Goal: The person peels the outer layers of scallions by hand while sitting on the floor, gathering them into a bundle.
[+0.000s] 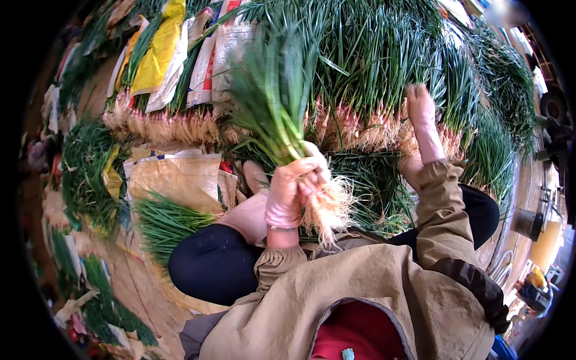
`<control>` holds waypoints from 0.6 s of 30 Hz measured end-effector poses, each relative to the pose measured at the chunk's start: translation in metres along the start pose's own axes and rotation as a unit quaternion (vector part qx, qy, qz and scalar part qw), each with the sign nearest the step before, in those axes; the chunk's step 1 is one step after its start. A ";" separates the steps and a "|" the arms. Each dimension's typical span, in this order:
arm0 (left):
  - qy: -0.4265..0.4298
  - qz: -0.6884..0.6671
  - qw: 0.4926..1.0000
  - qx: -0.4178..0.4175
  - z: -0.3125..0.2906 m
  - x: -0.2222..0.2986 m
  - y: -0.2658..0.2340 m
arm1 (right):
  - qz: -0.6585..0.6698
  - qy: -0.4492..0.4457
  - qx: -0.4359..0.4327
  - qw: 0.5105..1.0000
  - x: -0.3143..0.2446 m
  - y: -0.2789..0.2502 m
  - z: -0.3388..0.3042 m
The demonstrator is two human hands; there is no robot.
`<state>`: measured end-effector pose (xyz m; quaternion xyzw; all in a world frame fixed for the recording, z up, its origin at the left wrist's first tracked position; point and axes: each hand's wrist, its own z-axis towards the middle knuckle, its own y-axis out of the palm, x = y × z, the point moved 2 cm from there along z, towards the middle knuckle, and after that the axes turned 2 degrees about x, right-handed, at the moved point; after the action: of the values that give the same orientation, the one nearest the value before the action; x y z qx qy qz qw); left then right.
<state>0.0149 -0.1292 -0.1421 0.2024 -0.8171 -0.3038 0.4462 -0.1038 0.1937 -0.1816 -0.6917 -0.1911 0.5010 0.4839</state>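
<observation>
My left hand (291,186), in front of my lap, is wrapped round a bunch of green garlic (282,123). Its blurred leaves point up and away from me, while pale stringy roots hang below my fingers. Over on the right, my right hand (421,108) is raised with its fingers stretched out and nothing visible in them. It is at the front of a long row of green garlic (372,78), over the stems and roots; whether it touches them I cannot tell. The row's reddish stem bases and tan roots face me.
Yellow and white woven sacks (159,60) cover part of the row at the far left. A folded tan sack (174,180) lies by my left knee, above a smaller pile of greens (171,222). Loose leaves (378,180) lie between my legs. Equipment (531,222) stands at the right edge.
</observation>
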 end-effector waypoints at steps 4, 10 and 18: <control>0.080 -0.266 0.950 -0.142 0.002 0.008 0.002 | -0.288 -0.215 -0.478 0.802 0.006 0.059 -0.094; 0.021 -0.162 0.985 0.060 0.027 -0.019 -0.008 | -0.155 0.028 -0.300 0.941 -0.059 0.145 -0.076; -0.072 -0.148 0.980 0.115 0.040 -0.056 -0.035 | 0.460 -0.027 -0.465 0.755 -0.068 0.084 -0.142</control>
<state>0.0121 -0.1086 -0.2164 0.3484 -0.8376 -0.2844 0.3101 -0.0267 0.0360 -0.2149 -0.8222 -0.0721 0.5309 -0.1921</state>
